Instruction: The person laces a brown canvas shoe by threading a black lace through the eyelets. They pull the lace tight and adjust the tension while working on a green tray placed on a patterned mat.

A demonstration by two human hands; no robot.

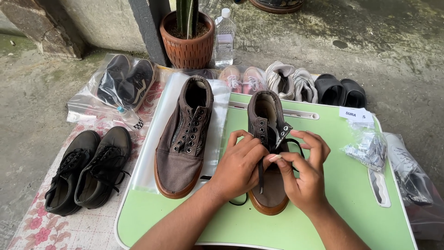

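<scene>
A brown canvas shoe (267, 120) with a tan sole stands on the green tray table (351, 199), toe toward me. My left hand (238, 169) grips its left side over the eyelets. My right hand (305, 173) pinches a black shoelace (292, 141) that runs through the eyelets. Its unlaced brown partner shoe (184, 139) lies to the left on a clear plastic bag (159, 125).
A pair of black laced shoes (88, 171) sits on a floral cloth at left, with bagged black sneakers (124, 81) behind. Pink, white and black footwear lines the far edge. A potted plant (187, 39), water bottle (225, 37), a packet bag (370, 148).
</scene>
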